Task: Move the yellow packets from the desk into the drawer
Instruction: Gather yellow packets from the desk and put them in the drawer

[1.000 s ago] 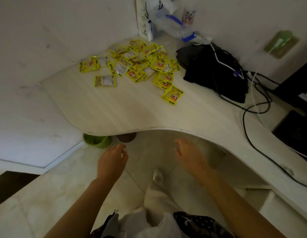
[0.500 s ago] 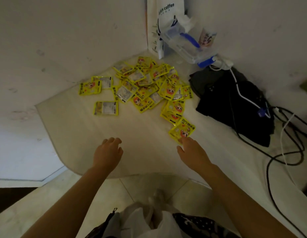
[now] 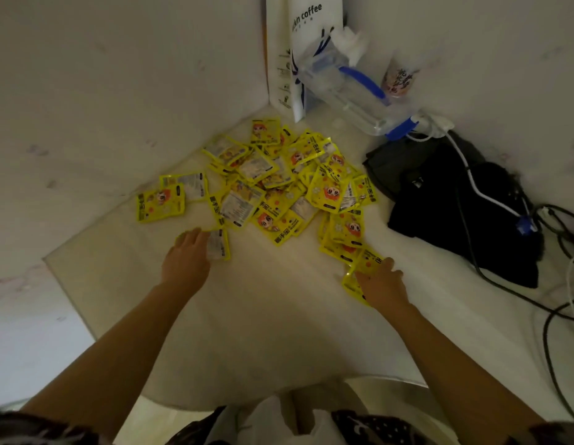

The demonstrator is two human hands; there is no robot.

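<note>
Several yellow packets (image 3: 279, 184) lie in a loose heap in the far corner of the pale desk (image 3: 263, 309). My left hand (image 3: 187, 256) rests flat on a single packet (image 3: 219, 244) at the heap's near left edge, fingers spread over it. My right hand (image 3: 380, 284) lies on another yellow packet (image 3: 359, 277) at the heap's near right edge, its fingers touching the packet. Neither packet is lifted off the desk. No drawer is in view.
A white paper bag (image 3: 306, 49) stands in the corner, with a clear plastic container with blue handles (image 3: 349, 91) beside it. A black bag (image 3: 455, 203) lies to the right, with a white cable (image 3: 478, 187) and black cables (image 3: 555, 303) across the desk.
Both hands have moved forward from the desk's front edge to the heap, and each now lies on a packet. The view has moved closer to the corner.
</note>
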